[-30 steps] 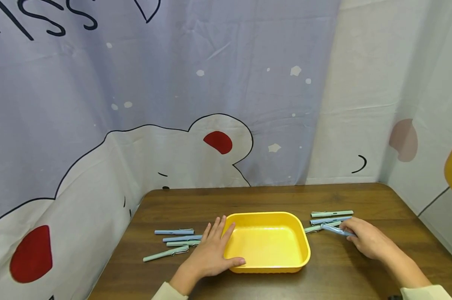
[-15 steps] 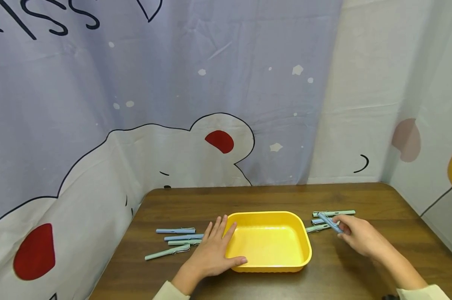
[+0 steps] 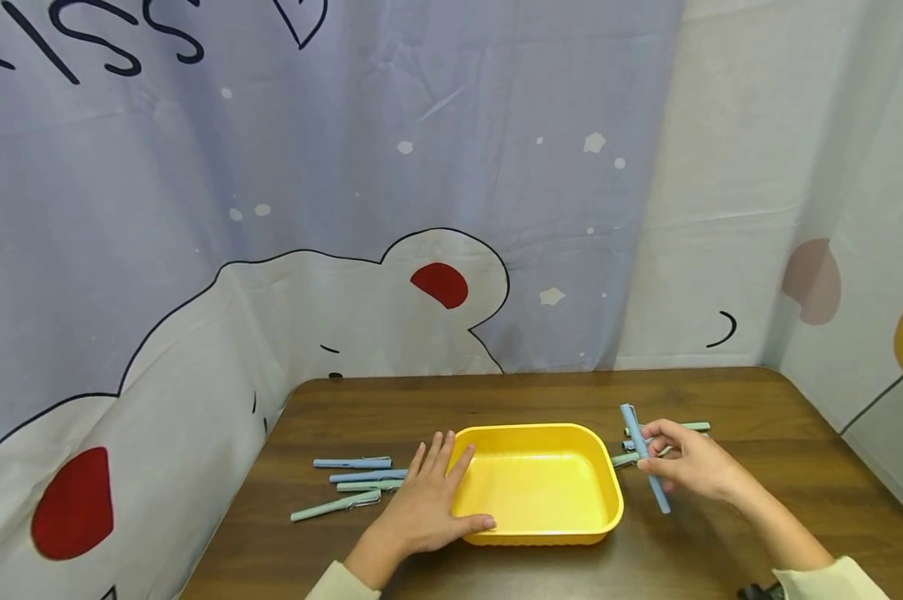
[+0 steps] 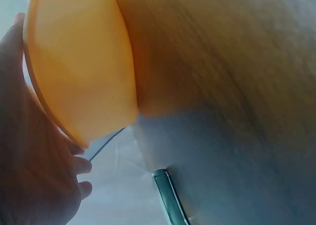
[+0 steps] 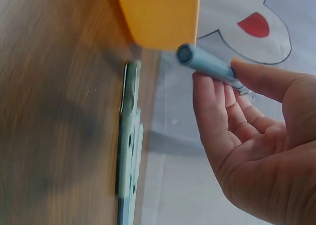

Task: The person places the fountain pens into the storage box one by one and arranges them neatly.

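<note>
Between thumb and fingertips my right hand (image 3: 695, 462) pinches a light blue pen (image 3: 656, 481), held up off the table just right of the yellow tray (image 3: 605, 527). The right wrist view shows that blue pen (image 5: 210, 64) end-on, above the tabletop. Behind it, partly hidden by the hand, lie green and blue pens (image 3: 697, 426). My left hand (image 3: 427, 508) rests on the tray's left rim, fingers spread and straight, thumb over the near edge. In the left wrist view the fingers lie along the rim of the tray (image 4: 81, 72). Nothing lies inside the tray.
Left of the tray, several blue and green pens (image 3: 336, 507) lie roughly side by side on the brown wooden table (image 3: 541, 400). A printed curtain (image 3: 556, 208) hangs behind the table and along both sides.
My right hand has lifted the blue pen from beside the other pens, moved it left towards the tray and turned it more upright. The left hand and tray stay put.
</note>
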`<state>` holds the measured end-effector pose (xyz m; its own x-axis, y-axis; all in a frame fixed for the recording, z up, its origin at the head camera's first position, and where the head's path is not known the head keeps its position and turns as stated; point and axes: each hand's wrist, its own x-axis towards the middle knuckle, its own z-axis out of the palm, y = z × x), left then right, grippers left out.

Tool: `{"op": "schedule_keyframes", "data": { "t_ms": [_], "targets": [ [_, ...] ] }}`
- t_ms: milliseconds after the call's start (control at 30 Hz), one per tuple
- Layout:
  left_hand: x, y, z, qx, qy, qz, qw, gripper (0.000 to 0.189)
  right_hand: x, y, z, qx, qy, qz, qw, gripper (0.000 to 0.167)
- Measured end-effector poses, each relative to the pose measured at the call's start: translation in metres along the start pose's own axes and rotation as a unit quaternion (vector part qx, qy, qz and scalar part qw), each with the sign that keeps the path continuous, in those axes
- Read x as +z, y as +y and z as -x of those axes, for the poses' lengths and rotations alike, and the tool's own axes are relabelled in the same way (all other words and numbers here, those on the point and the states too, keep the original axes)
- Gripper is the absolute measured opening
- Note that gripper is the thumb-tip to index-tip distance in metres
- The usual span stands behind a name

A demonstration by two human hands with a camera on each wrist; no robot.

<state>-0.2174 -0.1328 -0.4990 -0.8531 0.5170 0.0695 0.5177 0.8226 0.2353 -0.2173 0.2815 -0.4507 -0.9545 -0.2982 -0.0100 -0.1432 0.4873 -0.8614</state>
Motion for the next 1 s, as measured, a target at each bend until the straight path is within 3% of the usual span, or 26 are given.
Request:
{"op": "schedule_keyframes", "data": {
  "t_ms": [167, 400, 1000],
  "targets": [
    [-0.001, 0.002, 0.0, 0.002, 0.001, 0.001, 1.0, 0.098, 0.01, -0.007, -0.004, 0.032, -0.011, -0.068, 0.9971, 0.052],
    [-0.001, 0.004, -0.002, -0.001, -0.011, 0.005, 0.9999, 0.099, 0.025, -0.017, -0.01, 0.046, -0.024, -0.114, 0.9922, 0.061],
    [-0.005, 0.005, -0.001, -0.011, -0.018, 0.03, 0.9993, 0.107, 0.055, -0.032, -0.025, 0.066, -0.023, -0.152, 0.9858, 0.06]
  ]
}}
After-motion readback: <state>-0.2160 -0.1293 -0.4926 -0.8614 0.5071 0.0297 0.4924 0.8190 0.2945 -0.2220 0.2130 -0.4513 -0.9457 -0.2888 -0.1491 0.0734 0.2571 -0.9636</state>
